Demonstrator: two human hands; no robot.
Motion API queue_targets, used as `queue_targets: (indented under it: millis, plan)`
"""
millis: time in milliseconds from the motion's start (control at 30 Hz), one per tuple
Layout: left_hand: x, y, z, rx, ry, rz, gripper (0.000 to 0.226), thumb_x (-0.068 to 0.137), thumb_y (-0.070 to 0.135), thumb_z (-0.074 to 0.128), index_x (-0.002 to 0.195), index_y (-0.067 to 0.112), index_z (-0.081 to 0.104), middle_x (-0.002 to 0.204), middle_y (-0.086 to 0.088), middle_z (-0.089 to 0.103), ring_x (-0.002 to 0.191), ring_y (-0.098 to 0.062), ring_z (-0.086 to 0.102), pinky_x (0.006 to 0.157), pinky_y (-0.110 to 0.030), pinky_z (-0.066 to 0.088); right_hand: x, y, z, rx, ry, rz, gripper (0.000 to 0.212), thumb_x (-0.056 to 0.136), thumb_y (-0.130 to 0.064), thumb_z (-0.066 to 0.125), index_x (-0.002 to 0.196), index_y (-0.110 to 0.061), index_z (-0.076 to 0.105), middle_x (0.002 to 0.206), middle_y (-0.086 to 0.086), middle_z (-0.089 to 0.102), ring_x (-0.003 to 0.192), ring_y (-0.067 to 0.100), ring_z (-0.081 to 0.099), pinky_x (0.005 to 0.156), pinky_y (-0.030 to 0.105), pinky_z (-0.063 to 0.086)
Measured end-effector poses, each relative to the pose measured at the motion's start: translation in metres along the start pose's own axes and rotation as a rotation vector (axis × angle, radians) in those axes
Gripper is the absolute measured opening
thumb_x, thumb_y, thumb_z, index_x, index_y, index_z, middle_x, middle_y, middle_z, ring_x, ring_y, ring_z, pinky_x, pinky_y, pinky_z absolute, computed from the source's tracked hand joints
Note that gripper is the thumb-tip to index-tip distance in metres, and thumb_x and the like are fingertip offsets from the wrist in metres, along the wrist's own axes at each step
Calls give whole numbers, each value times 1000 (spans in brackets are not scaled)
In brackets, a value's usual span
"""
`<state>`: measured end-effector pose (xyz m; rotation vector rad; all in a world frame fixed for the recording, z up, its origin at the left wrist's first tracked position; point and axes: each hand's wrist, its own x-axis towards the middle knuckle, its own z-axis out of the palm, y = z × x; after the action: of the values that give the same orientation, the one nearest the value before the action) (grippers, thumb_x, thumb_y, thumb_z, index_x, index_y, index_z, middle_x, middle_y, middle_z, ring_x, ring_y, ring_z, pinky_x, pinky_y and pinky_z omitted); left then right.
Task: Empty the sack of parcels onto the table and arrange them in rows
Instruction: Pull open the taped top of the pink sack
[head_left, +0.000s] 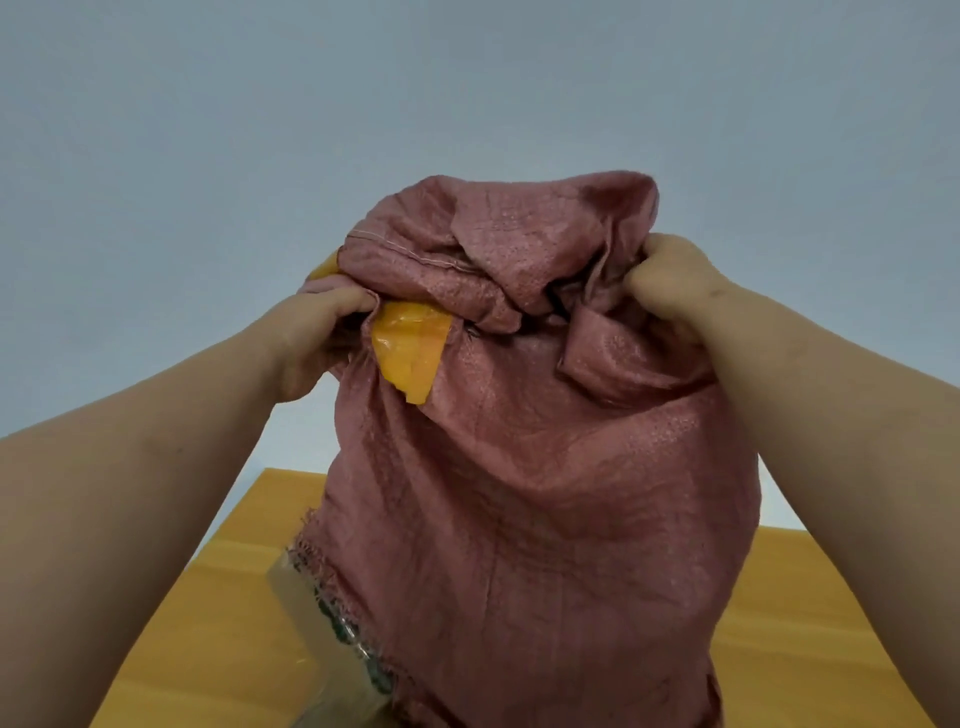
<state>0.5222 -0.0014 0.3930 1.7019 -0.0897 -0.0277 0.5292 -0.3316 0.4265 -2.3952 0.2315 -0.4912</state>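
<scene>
Backdrop: plain pale grey-blue wall is seen behind everything; below it a wooden surface (249, 597) fills the lower part of the view.
Sack: a pink woven sack (530, 493) is held upended over the surface, its stitched bottom seam uppermost and its frayed open mouth hanging at the bottom.
Left hand: the left hand (317, 338) is closed tight on a bunch of sack fabric at the upper left corner.
Right hand: the right hand (670, 286) is fisted round gathered fabric at the upper right corner.
Reason for hold: the closed end is judged to be raised by both corners so that the contents slide down and out through the mouth.
Yellow piece: a glossy yellow piece (410, 348) is seen against the sack just beside the left hand; whether it is tape or a parcel cannot be told.
Parcel: a parcel in clear wrapping (322, 639) is seen emerging at the mouth's left side, toward the surface.
Open room: bare surface is visible to the left and right of the sack, reaching its far edge; the middle is hidden behind the sack.
Progress: emptying is judged under way; no rows are laid yet.
</scene>
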Motion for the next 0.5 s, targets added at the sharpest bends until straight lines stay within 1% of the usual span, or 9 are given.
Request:
queue_targets:
  millis: [33,100,167,233,333,367,400,433,500]
  plan:
    - [2,-2,-2,24,6,-8,15,93,19,61,79,24,57,70,3,56,66,-15,53,67,-29,48,-1,-1,-4,23,107,-5,27,79,-5,57,104,-5,65,110,23,67,102,40,63,88,42,53]
    - [5,-7,-5,66,46,-15,4,92,25,68,90,24,65,82,-2,66,78,-20,59,82,-37,51,-6,0,-6,23,257,-12,25,86,-4,53,109,-1,62,115,23,63,109,39,58,84,34,43]
    - [6,-11,-7,150,110,-37,15,87,29,75,98,22,68,99,-9,70,89,-26,62,94,-43,52,-6,2,-4,-14,250,-45,24,88,-5,53,111,0,61,117,23,63,110,38,56,81,31,39]
    - [5,-10,-4,239,205,-13,25,82,31,80,98,16,69,100,-14,70,88,-30,64,88,-45,55,-5,-7,-8,-49,221,-98,22,87,-6,55,106,0,64,115,25,64,109,39,58,83,35,42]
    - [4,4,-1,226,371,116,21,72,35,83,78,20,69,79,-9,68,71,-28,62,70,-40,55,2,-24,-28,16,351,-128,20,86,-8,55,102,0,64,112,24,65,107,38,58,81,36,41]
    - [6,8,-1,182,441,168,20,68,38,81,74,23,70,75,-6,68,70,-27,62,69,-40,54,1,-28,-34,40,410,-121,21,88,-9,54,104,0,62,114,23,64,108,36,57,81,34,38]
    - [9,10,1,154,495,200,20,65,42,78,74,25,72,76,-4,70,73,-27,65,72,-41,56,2,-29,-36,51,436,-120,22,89,-9,52,107,1,61,116,22,63,110,36,57,81,33,37]
    - [12,11,3,156,510,224,19,67,44,76,76,27,72,79,-2,70,78,-28,66,76,-42,57,1,-29,-36,9,391,-136,24,90,-9,53,109,2,62,118,23,63,111,37,57,84,34,39]
    - [9,13,13,300,415,237,17,79,41,75,75,26,67,76,-3,66,76,-29,63,71,-39,53,-2,-24,-26,-164,101,-128,26,89,-9,59,111,4,67,116,26,65,110,40,61,91,38,47]
